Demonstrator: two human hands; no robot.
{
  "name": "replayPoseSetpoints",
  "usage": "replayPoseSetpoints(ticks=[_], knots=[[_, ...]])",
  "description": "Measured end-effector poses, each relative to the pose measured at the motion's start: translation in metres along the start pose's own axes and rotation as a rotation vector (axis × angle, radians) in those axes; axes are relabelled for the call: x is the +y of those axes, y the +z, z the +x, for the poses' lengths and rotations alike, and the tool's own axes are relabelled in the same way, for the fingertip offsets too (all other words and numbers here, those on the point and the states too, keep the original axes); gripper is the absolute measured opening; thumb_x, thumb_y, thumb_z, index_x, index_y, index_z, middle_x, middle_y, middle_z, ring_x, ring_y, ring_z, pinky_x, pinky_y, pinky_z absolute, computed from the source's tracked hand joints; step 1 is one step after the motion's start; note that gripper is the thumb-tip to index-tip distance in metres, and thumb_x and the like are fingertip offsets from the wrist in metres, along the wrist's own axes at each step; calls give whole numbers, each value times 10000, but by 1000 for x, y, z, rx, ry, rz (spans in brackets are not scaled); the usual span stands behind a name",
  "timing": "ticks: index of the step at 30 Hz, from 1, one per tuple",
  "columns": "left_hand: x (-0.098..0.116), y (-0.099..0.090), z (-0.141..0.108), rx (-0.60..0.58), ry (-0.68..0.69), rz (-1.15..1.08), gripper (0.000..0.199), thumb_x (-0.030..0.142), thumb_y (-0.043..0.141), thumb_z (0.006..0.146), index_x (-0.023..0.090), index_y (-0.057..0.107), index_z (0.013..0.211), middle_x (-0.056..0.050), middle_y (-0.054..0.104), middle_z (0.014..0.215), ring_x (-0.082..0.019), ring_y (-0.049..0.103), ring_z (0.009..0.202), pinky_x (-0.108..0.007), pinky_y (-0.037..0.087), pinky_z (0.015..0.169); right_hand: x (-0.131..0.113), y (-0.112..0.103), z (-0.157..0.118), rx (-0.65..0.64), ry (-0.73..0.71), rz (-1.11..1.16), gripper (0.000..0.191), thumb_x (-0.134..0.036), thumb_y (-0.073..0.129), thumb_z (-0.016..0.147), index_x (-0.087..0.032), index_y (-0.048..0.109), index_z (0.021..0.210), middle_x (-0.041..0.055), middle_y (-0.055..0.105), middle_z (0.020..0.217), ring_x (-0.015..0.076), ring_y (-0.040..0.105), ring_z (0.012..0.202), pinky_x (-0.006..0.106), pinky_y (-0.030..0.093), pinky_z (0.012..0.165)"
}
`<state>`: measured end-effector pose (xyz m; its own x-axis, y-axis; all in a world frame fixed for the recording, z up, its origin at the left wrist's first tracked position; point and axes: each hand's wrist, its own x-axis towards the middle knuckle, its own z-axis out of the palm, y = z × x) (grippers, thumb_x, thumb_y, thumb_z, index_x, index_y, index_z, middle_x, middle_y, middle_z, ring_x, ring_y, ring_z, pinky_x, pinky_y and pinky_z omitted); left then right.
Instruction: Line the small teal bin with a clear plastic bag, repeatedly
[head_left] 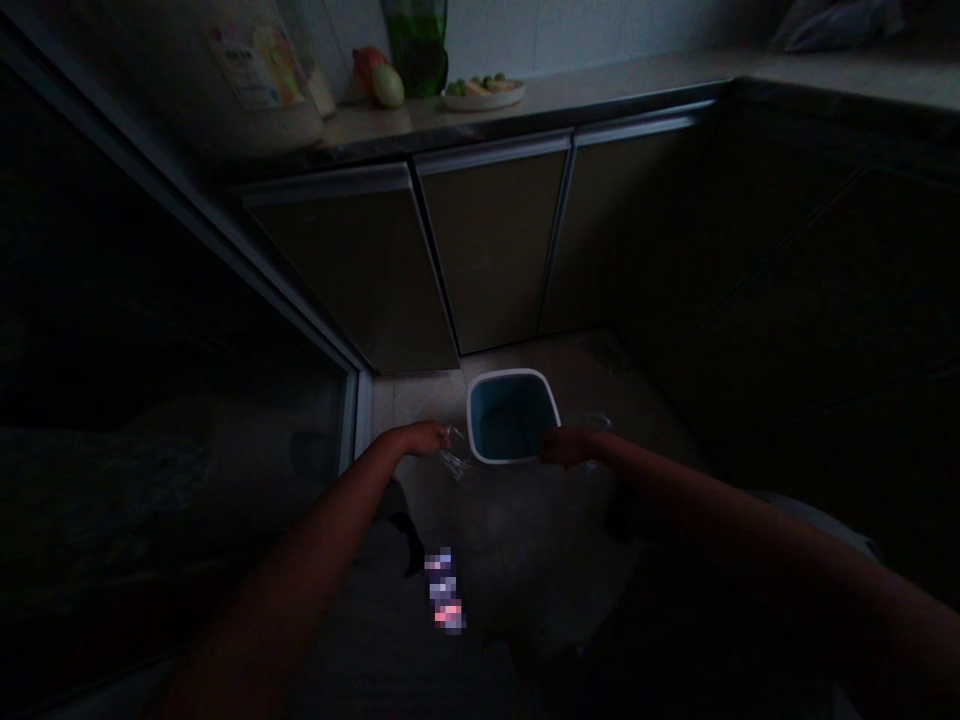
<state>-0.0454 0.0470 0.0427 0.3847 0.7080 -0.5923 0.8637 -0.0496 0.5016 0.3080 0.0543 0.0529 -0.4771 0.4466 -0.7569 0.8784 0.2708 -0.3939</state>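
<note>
Room: dim kitchen corner, low light, most of the lower frame near black.
Cabinets: run of three lower cabinet doors (pixel 491 250), olive-brown with metal top rails; further fronts fade into the dark on the right.
Surface: pale stone surface (pixel 570 90) along the cabinet tops.
On surface: green glass vase (pixel 415 50), white plate of small green fruit (pixel 484 96), two round fruits (pixel 379 82) beside the vase, printed sheet (pixel 259 65) at the wall end.
Left edge: metal door frame (pixel 355 415), upright, dark glass beyond it.
Floor: pale tile floor (pixel 577 370), running up to the cabinet base.
Tub: square blue tub (pixel 511 418) with white rim, on the floor near the cabinet base, between both hands.
Left hand (pixel 416 438): arm reaching forward, just beside the tub's left side, nearest a clear plastic piece (pixel 454 455).
Right hand (pixel 568 447): in front of the tub's near right corner; contact unclear. Second clear plastic piece (pixel 596 423) just behind it.
Fingers: left fingers (pixel 439 436) and right fingers (pixel 549 446) look loosely together; too dark to tell if clamped on anything.
Lower middle: pixelated patch (pixel 446 590), content hidden.
</note>
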Motion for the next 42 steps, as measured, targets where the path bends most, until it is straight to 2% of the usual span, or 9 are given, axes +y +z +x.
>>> replayPoseSetpoints(ticks=[5, 9, 15, 21, 28, 31, 33, 37, 42], knots=[[2, 1, -2, -35, -35, 19, 220, 240, 590, 866, 171, 799, 885, -44, 795, 948, -180, 685, 890, -233, 484, 814, -1, -2, 4, -64, 21, 118, 283, -317, 571, 939, -141, 651, 1145, 97, 693, 1077, 143, 662, 637, 247, 472, 511], [3, 0, -4, -37, -57, 58, 281, 325, 571, 890, 153, 784, 827, -49, 759, 840, -180, 647, 795, -248, 463, 749, -6, -6, 2, -119, 51, 135, 289, -340, 598, 929, -150, 631, 1145, 80, 672, 1074, 132, 645, 605, 261, 476, 494], [5, -1, -9, -6, -73, 80, 332, 382, 538, 891, 147, 764, 826, -48, 725, 795, -181, 613, 764, -260, 444, 712, -18, -54, -30, -64, 8, 250, 184, -297, 546, 962, -165, 581, 1085, 57, 657, 993, 133, 663, 604, 258, 504, 529], [9, -1, -11, 3, -90, 43, 283, 348, 546, 823, 164, 750, 752, -26, 691, 715, -174, 597, 701, -262, 439, 668, -20, -115, -61, 237, -129, 462, 202, -362, 547, 991, -170, 564, 1052, 70, 685, 920, 148, 685, 679, 228, 527, 603], [11, 0, -11, -14, -98, 31, 257, 327, 571, 750, 160, 766, 745, -14, 686, 675, -176, 611, 708, -255, 438, 647, -19, -144, -50, 676, -199, 580, 174, -268, 529, 1004, -136, 614, 1080, 106, 687, 968, 173, 685, 802, 229, 540, 643], [11, 0, -13, -16, -82, 32, 269, 325, 570, 755, 161, 782, 777, -27, 725, 736, -185, 631, 749, -262, 460, 693, -11, -152, -40, 838, -228, 450, 285, -265, 557, 980, -141, 656, 1218, 129, 689, 1124, 224, 681, 976, 321, 583, 824], [11, 0, -13, -11, -85, 36, 275, 320, 560, 763, 163, 785, 788, -37, 744, 773, -191, 645, 769, -264, 470, 708, -5, -157, -33, 925, -231, 325, 383, -260, 590, 955, -156, 649, 1319, 146, 655, 1263, 269, 635, 1160, 401, 547, 999], [8, 2, -13, -14, -95, 50, 274, 324, 549, 776, 165, 770, 750, -43, 746, 765, -192, 652, 772, -259, 474, 707, 6, -159, -15, 982, -183, 184, 614, -284, 617, 939, -193, 500, 1535, 169, 459, 1538, 306, 452, 1442, 457, 391, 1207], [3, 2, -12, -27, -96, 60, 252, 306, 555, 751, 166, 764, 742, -27, 717, 708, -183, 638, 738, -254, 461, 677, 8, -152, 2, 945, -159, 146, 832, -328, 639, 921, -211, 273, 1659, 179, 271, 1646, 318, 443, 1471, 446, 352, 1247]])
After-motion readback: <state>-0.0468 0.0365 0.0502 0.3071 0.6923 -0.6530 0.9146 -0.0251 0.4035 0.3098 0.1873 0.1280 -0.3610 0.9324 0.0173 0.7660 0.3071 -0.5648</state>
